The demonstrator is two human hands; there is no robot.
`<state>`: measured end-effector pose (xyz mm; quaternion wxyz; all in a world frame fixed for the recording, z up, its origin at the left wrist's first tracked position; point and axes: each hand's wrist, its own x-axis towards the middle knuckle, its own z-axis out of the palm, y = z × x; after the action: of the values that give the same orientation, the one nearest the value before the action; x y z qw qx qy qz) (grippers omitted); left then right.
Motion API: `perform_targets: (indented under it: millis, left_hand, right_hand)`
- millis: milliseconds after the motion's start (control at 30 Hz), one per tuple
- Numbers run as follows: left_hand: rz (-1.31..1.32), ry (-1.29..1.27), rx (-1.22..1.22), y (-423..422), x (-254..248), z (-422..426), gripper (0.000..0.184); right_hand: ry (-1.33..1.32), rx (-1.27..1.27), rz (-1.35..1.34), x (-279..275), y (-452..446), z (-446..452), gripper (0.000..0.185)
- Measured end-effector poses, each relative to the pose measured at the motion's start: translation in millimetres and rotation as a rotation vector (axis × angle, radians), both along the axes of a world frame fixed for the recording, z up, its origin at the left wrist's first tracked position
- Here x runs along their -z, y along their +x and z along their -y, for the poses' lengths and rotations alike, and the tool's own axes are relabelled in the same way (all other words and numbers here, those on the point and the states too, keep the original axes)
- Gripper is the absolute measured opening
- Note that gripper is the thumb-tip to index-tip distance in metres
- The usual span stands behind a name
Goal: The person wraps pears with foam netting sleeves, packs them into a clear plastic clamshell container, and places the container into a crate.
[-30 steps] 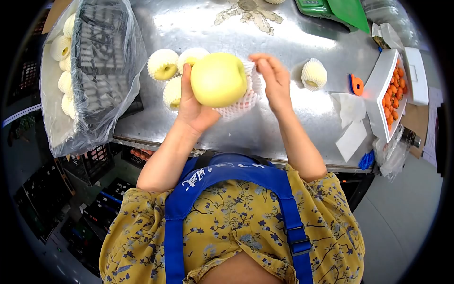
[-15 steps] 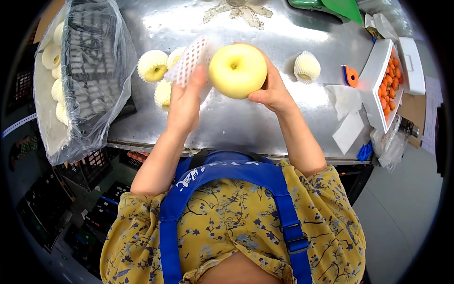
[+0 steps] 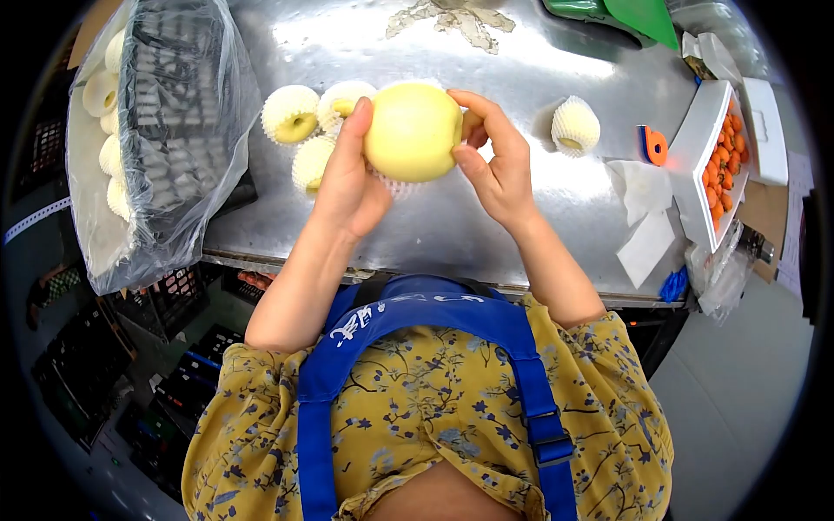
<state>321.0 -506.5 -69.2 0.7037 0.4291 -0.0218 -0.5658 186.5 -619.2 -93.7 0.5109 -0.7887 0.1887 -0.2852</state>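
Note:
A smooth yellow apple (image 3: 412,132) is held over the metal table, tipped so its dimpled end faces right. My left hand (image 3: 349,187) is closed around its left side, thumb on top. A white foam net (image 3: 402,186) shows under the apple by that palm. My right hand (image 3: 502,169) has its thumb and bent fingertips at the apple's right end; whether they pinch something small there is hidden. Left of the apple sit foam-netted apples (image 3: 290,115) on the table. Another netted apple (image 3: 575,127) stands alone to the right.
On the left is a plastic-lined crate (image 3: 174,130) with netted fruit along its side. To the right are an orange tape dispenser (image 3: 653,146), white paper sheets (image 3: 645,208) and a white box of small orange fruit (image 3: 724,161). A green scoop-like container (image 3: 608,19) lies at the back.
The apple has turned from facing me to lying sideways and has passed into my left hand. The foam net has moved from above my left fingers to beneath the apple. My right hand has shifted to its end.

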Motion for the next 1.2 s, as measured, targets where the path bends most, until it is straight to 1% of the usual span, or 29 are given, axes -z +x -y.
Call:
perform_targets:
  millis: [33,100,167,200,233,300,333,400,433,600,733,800,933,1000,1033,1100,1133,1200]
  left_hand:
    - [-0.079,-0.009,-0.002,0,-1,0,0.057]
    - [-0.236,-0.028,-0.005,0,-4,1,0.057]
    - [-0.195,-0.035,0.01,-2,-1,0,0.054]
    - [-0.174,-0.039,0.018,-3,1,0,0.053]
    - [-0.068,-0.004,0.003,-4,-1,0,0.052]
    - [0.144,0.066,-0.028,-6,-7,0,0.052]
    - [0.159,0.027,-0.006,-4,-9,-1,0.052]
    - [0.188,-0.053,0.035,2,-9,-3,0.052]
    - [0.188,-0.044,0.039,4,-9,-4,0.052]
    - [0.213,-0.02,0.056,11,-2,-5,0.05]
    - [0.31,-0.024,0.089,12,-6,-5,0.045]
    - [0.403,-0.029,0.107,11,-9,-5,0.044]
    - [0.418,-0.062,0.116,14,-6,-3,0.042]
    - [0.393,-0.053,0.086,13,0,-3,0.041]
    - [0.379,-0.023,0.074,12,2,-3,0.045]
    - [0.353,0.036,0.05,12,6,-3,0.053]
    - [0.389,-0.018,0.096,13,9,-5,0.06]
    - [0.461,-0.127,0.191,16,18,-9,0.073]
  right_hand:
    - [-0.203,0.003,0.046,0,1,3,0.058]
    - [-0.311,-0.032,0.1,-8,7,5,0.065]
    - [-0.267,-0.054,0.118,-8,10,3,0.072]
    - [-0.172,-0.059,0.111,-5,11,2,0.075]
    - [-0.076,-0.064,0.103,-3,11,2,0.078]
    - [0.393,-0.094,0.142,1,10,4,0.078]
    - [0.628,-0.107,0.16,2,10,5,0.079]
    - [0.869,-0.178,0.175,10,7,6,0.078]
    - [0.99,-0.215,0.182,13,7,6,0.078]
    - [1.046,-0.235,0.18,12,10,3,0.078]
    - [1.073,-0.238,0.167,12,12,4,0.076]
    - [1.049,-0.254,0.152,12,12,5,0.075]
    - [1.01,-0.231,0.137,12,14,4,0.07]
    - [0.885,-0.197,0.078,13,16,3,0.068]
    - [0.823,-0.18,0.05,14,17,2,0.067]
    - [0.571,-0.131,0.031,10,20,-4,0.063]
    - [0.446,-0.107,0.021,6,22,-7,0.061]
    - [0.028,-0.007,-0.062,-5,22,-9,0.057]
